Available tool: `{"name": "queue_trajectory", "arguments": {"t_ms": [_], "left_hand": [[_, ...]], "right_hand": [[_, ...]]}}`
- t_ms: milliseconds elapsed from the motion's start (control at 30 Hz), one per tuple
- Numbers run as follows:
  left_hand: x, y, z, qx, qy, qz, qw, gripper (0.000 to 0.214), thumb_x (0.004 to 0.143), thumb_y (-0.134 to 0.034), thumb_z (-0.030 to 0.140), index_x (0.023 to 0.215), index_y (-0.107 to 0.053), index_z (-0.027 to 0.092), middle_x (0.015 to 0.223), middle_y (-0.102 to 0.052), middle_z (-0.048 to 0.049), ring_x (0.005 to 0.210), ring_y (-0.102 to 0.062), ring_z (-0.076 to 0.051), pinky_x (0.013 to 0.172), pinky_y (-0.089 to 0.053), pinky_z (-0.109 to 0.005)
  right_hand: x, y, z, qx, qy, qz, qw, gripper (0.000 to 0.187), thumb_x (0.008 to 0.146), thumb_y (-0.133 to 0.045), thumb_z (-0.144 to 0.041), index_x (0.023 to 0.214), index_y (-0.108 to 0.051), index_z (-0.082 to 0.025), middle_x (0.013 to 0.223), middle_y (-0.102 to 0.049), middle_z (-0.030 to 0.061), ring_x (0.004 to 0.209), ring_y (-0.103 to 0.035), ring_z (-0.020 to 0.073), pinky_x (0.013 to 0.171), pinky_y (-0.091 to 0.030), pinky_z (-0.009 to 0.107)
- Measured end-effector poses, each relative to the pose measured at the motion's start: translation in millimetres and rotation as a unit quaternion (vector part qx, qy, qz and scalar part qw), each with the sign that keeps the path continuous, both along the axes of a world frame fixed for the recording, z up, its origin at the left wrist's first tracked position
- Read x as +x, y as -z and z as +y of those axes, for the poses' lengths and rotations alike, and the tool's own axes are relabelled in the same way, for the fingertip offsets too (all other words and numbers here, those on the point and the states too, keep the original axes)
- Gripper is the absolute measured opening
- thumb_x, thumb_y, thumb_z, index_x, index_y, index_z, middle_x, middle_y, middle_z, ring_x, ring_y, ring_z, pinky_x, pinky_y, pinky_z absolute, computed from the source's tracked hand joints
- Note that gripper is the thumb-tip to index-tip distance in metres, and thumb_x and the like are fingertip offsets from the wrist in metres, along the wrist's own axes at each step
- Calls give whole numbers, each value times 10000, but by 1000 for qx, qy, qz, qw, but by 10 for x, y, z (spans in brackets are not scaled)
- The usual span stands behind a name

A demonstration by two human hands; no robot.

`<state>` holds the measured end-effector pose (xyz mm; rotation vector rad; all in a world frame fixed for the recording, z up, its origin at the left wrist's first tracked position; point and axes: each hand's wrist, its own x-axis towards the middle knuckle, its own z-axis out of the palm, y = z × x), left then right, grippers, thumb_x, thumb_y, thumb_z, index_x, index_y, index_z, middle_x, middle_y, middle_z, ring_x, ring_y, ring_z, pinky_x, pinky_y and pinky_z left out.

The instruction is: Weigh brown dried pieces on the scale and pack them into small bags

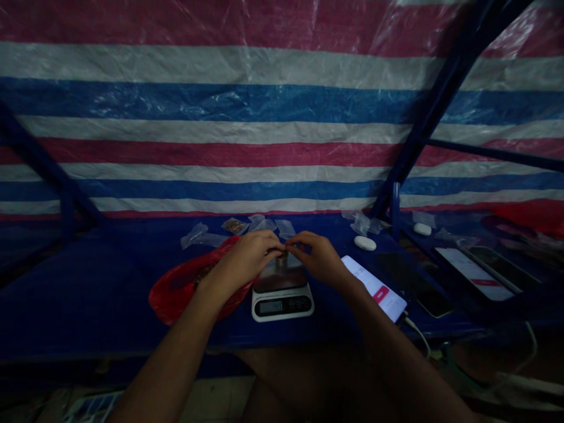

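Observation:
A white digital kitchen scale (282,309) with a lit display stands on the blue tabletop. My left hand (252,254) reaches over its plate from the left, thumb and fingers pinched together. From the right, my right hand (321,258) meets it, also in a pinch. Between the fingertips, over the plate, is a small container or bag with coppery contents (282,258); the dim light hides its exact kind. Under my left forearm lies a red plastic bag (170,296), holding small brownish metallic pieces (200,275) that are partly covered.
Clear plastic bags (200,236) and a small bag of brownish pieces (235,225) lie behind the hands. To the right are a white oval case (365,243), a lit phone (381,289) with a cable (418,332), and a dark phone (434,296). Blue metal bars (409,141) flank the striped sheet (247,103).

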<state>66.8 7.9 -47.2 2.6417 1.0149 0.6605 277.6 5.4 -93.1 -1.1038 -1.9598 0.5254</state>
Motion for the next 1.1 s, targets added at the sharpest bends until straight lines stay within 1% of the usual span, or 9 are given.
{"name": "queue_trajectory", "arguments": {"t_ms": [133,267,400,533,667,800,900,967,1100], "left_hand": [[23,90,15,10,-5,-7,1000,233,972,-571,141,1056,-778,207,1047,-740,-60,981,-690,-200,899,-530,-324],[1,153,34,-1,-9,-7,1000,249,991,-544,164,1050,-781,213,1041,-740,-57,978,-687,-199,903,-527,-321],[7,163,37,-12,-6,-15,1000,254,993,-539,168,1055,-780,218,1045,-738,-54,1002,-683,-194,916,-523,-307],[41,143,47,-12,-5,0,1000,251,985,-546,158,1035,-786,213,1045,-732,-59,993,-683,-196,908,-524,-310],[51,171,63,-1,-5,4,1000,240,984,-549,155,1014,-780,213,1041,-728,-56,982,-682,-196,902,-523,-317],[34,194,72,-4,-4,-11,1000,197,983,-582,188,1058,-761,218,1074,-740,-48,1027,-683,-200,923,-521,-319],[27,168,54,-4,-14,-3,1000,183,976,-612,215,1091,-754,234,1097,-749,-40,1024,-692,-201,912,-523,-313],[25,149,19,-2,-19,-3,1000,187,980,-612,228,1105,-752,239,1107,-749,-37,1030,-693,-199,911,-522,-308],[-5,141,-84,-6,-41,-42,998,208,1005,-586,306,1122,-750,254,1122,-746,-27,1028,-694,-189,894,-520,-296]], "right_hand": [[-12,7,12,0,-2,-1,1000,169,937,-636,-212,1027,-778,-197,1009,-773,70,922,-678,204,859,-489,332],[112,45,81,8,70,20,997,239,955,-600,-281,1085,-777,-187,994,-764,79,854,-668,189,798,-508,309],[200,126,270,-11,116,-8,993,240,926,-608,-248,1068,-782,-161,1018,-778,92,867,-683,196,807,-514,300],[175,157,554,-71,83,-55,992,233,919,-596,-220,1000,-800,-142,995,-795,84,870,-707,194,792,-508,267],[77,106,837,-144,43,-161,975,251,900,-613,-273,803,-795,-129,766,-758,42,729,-686,177,640,-463,231],[-59,41,1062,-209,22,-245,946,195,790,-714,-286,636,-743,-169,579,-676,9,600,-633,154,535,-422,215],[-161,11,1201,-250,7,-272,929,184,680,-790,-237,533,-693,-185,486,-626,16,559,-628,175,524,-450,233],[-200,6,1268,-271,3,-283,920,173,635,-806,-187,516,-680,-178,486,-632,35,577,-651,202,549,-487,259],[-135,26,1294,-304,-18,-269,914,66,632,-788,-138,618,-727,-159,610,-716,52,640,-693,208,605,-546,279]]}}
